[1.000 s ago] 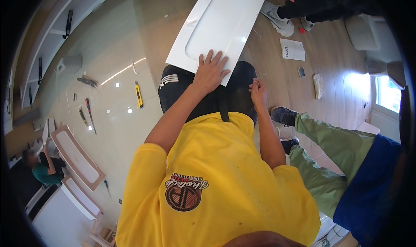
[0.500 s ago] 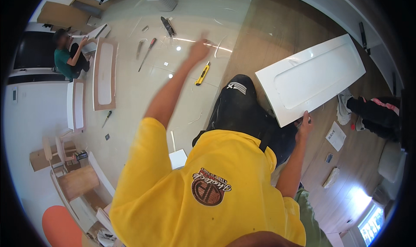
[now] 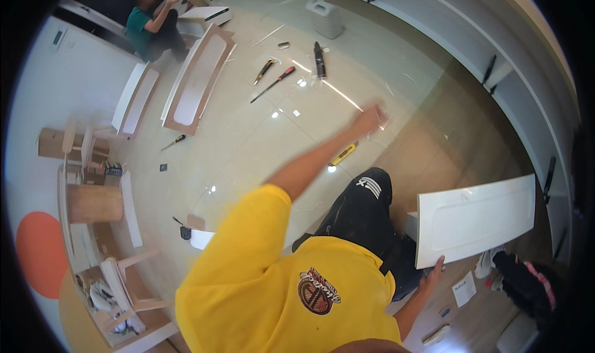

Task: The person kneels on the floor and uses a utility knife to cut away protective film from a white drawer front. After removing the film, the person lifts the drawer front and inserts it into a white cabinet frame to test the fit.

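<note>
A white panel (image 3: 477, 220) with a shallow recessed face, like a cabinet door or drawer front, leans up at the right beside my knee. Its near left corner is in my right hand (image 3: 431, 273), thumb on the front face and fingers out of sight behind it. My left arm reaches out over the tiled floor. The left hand (image 3: 374, 119) is smeared by motion, so its fingers and anything in them cannot be made out. Just below it on the floor lies a yellow utility knife (image 3: 343, 154), apart from the hand.
A red-handled screwdriver (image 3: 273, 84), a second utility knife (image 3: 264, 71), a black cylindrical tool (image 3: 319, 60) and a white jug (image 3: 325, 19) sit on the tiles. A person in green (image 3: 139, 34) crouches behind recessed panels (image 3: 197, 80). Another person's dark-clothed legs (image 3: 524, 285) are at the right.
The view has turned, so the floor things sit farther right and lower, and the white panel appears lower and more level. My left hand has shifted rightward past the knife; my right hand keeps its hold.
</note>
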The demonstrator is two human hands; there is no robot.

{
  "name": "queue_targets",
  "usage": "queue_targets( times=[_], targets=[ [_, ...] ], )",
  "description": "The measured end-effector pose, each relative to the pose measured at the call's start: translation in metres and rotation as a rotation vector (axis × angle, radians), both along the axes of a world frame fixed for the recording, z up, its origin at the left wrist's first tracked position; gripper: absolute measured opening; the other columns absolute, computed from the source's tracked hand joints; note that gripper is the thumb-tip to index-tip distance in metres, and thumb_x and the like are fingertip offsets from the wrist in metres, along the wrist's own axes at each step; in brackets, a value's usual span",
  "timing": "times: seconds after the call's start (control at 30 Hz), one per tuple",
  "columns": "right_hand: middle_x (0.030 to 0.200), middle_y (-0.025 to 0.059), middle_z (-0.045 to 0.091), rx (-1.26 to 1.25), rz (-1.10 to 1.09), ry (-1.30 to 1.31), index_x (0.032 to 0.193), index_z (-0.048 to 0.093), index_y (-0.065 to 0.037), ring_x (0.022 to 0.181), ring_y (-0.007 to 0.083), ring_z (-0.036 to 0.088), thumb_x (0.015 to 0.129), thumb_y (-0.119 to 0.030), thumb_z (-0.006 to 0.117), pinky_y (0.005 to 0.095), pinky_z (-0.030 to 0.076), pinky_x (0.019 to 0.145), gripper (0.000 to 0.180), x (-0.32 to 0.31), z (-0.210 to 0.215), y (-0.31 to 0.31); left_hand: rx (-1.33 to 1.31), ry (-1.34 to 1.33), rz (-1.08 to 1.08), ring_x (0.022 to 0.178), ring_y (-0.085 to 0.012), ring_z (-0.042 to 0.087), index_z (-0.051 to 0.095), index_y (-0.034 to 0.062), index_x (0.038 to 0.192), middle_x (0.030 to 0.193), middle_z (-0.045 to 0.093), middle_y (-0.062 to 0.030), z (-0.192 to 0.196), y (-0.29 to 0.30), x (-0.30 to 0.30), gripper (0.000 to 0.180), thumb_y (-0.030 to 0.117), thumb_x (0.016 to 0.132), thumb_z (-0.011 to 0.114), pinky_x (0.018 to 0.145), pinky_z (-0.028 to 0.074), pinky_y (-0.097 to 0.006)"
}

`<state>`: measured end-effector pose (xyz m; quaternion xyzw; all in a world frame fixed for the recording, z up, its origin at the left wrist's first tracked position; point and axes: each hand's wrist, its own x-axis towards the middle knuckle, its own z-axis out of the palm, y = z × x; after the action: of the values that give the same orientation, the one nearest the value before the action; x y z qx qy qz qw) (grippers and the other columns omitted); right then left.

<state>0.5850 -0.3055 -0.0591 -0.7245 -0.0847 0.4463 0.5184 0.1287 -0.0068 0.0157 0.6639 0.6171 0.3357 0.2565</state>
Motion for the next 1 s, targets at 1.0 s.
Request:
queue_targets(
  times=[1.0],
  targets=[
    [0.107,0.0108,0.064,0.162,-0.309,-0.026,0.123,0.059,-0.002,0.093,0.0244,0.061,0.097,-0.053,0.064,0.0407,0.051,0.079,0.058,0.1,-0.058,0.106,-0.335,-0.584,0.277,0.118,-0.0426,0.062,0.031,0.0031,0.157,0.133,0.06,-0.031,-0.092,-0.118,0.147,0.072,0.021,0.096,0.064,0.102,0.047,-0.043]
  ],
)
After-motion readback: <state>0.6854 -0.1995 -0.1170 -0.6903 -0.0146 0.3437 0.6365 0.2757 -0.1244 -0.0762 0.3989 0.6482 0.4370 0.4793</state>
